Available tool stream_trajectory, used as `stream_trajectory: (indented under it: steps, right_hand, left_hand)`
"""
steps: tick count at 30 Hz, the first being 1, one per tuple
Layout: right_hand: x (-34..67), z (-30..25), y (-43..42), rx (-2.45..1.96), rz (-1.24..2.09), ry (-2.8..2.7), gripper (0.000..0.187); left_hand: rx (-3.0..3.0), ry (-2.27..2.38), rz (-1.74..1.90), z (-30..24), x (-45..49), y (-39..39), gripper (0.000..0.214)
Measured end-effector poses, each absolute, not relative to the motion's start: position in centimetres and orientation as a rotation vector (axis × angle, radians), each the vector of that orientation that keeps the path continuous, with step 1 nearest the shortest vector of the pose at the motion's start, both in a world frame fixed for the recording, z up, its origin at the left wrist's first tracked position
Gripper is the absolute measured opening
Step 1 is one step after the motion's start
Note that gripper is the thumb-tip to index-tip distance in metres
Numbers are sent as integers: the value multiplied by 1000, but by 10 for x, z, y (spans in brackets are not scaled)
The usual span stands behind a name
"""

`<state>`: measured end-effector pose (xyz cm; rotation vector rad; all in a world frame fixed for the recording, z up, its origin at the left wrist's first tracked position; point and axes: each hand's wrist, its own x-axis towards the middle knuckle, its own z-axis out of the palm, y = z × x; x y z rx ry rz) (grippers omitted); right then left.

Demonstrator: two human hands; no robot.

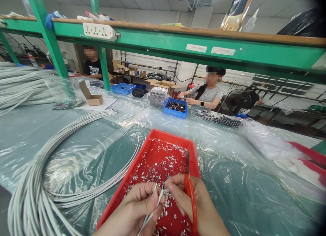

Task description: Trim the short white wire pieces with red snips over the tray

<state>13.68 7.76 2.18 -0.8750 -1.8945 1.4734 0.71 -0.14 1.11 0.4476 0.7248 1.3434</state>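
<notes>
Cable [160, 197] clamped in left hand [142, 203]; exposed wires [163, 186] apparently being worked by right hand [187, 195], orange-handled scissors [194, 209] gripped; steady pinch seemingly needed next.

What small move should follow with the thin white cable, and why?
Perhaps the right hand should tug the dark tip of the white cable: its fingertips are close by, the left hand holds the cable, and the red plastic tray below holds silvery scraps.
</notes>
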Motion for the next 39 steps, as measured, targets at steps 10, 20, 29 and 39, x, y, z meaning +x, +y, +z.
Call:
stream_trajectory:
  steps: [10, 20, 29, 39]
  right_hand:
    - [156, 36, 85, -829, 1587, -1871, 16]
    - [142, 16, 79, -675, 2213, -1338, 30]
    - [131, 19, 64, -705, 1102, -1603, 14]
    - [131, 21, 58, -663, 840, -1724, 18]
  left_hand:
    - [686, 1073, 1512, 12, 9, 0, 35]
    - [925, 1137, 1469, 8, 10, -5, 26]
    - [708, 1038, 1546, 9, 8, 1, 34]
    - [919, 1143, 1665, 3, 10, 0, 23]
